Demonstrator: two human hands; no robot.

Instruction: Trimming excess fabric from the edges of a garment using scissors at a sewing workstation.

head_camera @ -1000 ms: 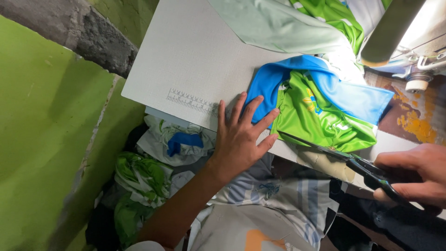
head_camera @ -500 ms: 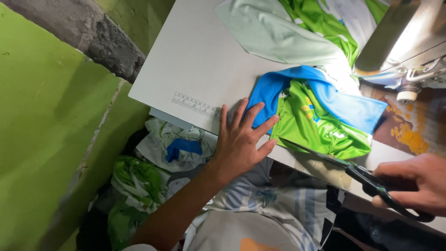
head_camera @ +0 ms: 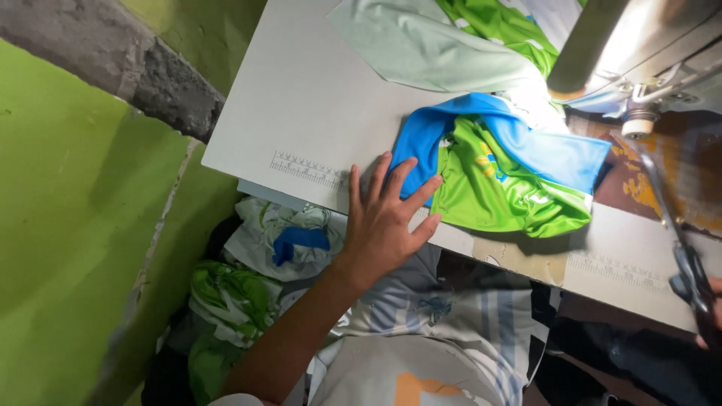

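Observation:
My left hand (head_camera: 385,218) lies flat with spread fingers on the front edge of a white sewing table (head_camera: 316,98), its fingertips touching the blue edge of a bunched green and blue garment (head_camera: 504,177). At the right frame edge only a sliver of my right hand (head_camera: 713,316) shows. It grips black-handled scissors (head_camera: 681,248) whose blades point up toward the sewing machine (head_camera: 639,53).
A pale green fabric piece (head_camera: 429,45) lies at the back of the table. A pile of green, white and blue cloth (head_camera: 263,263) sits on the floor to the left, beside a green wall (head_camera: 68,225). A printed ruler strip (head_camera: 308,169) runs along the table edge.
My right hand has swung the scissors from lying low along the table edge to standing upright at the right. The left hand has stayed pressed on the table edge.

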